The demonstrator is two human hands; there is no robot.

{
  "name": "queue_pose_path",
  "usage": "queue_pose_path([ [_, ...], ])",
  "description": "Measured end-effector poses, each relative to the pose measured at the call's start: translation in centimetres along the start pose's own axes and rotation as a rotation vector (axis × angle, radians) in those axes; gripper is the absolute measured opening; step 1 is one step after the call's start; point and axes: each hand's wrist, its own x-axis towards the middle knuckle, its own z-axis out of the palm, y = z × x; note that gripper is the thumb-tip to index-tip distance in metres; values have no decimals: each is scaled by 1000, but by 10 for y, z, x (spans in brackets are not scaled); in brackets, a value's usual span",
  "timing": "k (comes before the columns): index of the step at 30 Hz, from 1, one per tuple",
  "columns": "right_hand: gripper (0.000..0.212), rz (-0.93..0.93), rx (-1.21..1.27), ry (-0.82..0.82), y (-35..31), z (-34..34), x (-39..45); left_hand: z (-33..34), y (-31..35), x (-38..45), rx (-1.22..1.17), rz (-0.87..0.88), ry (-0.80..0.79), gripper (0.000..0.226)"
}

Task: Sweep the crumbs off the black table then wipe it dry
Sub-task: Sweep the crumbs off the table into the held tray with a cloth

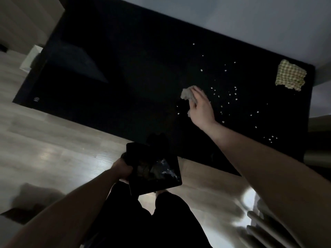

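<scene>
Head view: I look down on a black table in a dim room, pale wood floor on its near side.
Right hand: my right hand reaches over the tabletop, fingers curled around a crumpled pale rag that sits against the surface.
Crumbs: small white crumbs lie scattered over the table's right half, most just to the right of the rag, a few at its left edge and a small cluster near the table's near right side.
Left hand: my left hand grips the left edge of a flat black tray, fingers wrapped round it, holding it below the table's near edge, over the floor.
Tray contents: something dark and glinting lies in it; I cannot tell what.
Cloth: a checked yellow-green cloth lies flat at the table's far right corner, well apart from the rag.
Legs: dark trousers show beneath the tray.
</scene>
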Motion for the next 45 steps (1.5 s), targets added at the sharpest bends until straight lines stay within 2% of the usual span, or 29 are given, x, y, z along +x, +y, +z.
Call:
queue_pose_path([
  [4, 57, 57, -211, -196, 6, 22, 21, 0, -4, 2, 15, 5, 12, 49],
  [7, 62, 34, -274, -219, 6, 42, 8, 2, -13, 12, 20, -6, -5, 49],
  [9, 62, -53, -259, -227, 4, 51, -14, 3, -19, 20, 25, -21, -13, 48],
  [12, 55, -232, -194, -219, 2, 65, -63, 3, -21, 23, 23, -30, -23, 49],
  [14, 53, -277, -90, -277, 1, 76, -98, 3, -21, 25, 23, -29, -26, 51],
  [18, 57, -272, 76, -422, -3, 89, -159, -1, 8, -13, 25, 5, 22, 53],
  [23, 50, -150, 180, -443, -2, 82, -191, 3, 25, -32, 26, 30, 50, 44],
  [26, 49, -86, 279, -340, 5, 59, -192, 6, 26, -32, 43, 38, 25, 48],
  [30, 46, 0, 371, -24, 21, 13, -172, 10, 31, -34, 49, 59, 14, 47],
  [33, 51, 131, 438, 142, 46, -29, -142, 15, 34, -34, 53, 64, 19, 49],
  [35, 50, 171, 360, 211, 76, -48, -113, 18, 37, -35, 64, 64, 22, 48],
  [38, 49, 158, 153, 229, 119, -62, -73, 20, 37, -35, 72, 69, 24, 41],
  [41, 46, 135, -32, 150, 129, -58, -50, 22, 33, -32, 86, 74, 25, 43],
  [43, 52, 116, -211, 83, 128, -43, -45, 23, 31, -33, 86, 77, 17, 46],
  [45, 60, 92, -286, 88, 120, -24, -54, 24, 32, -36, 86, 75, 12, 48],
])
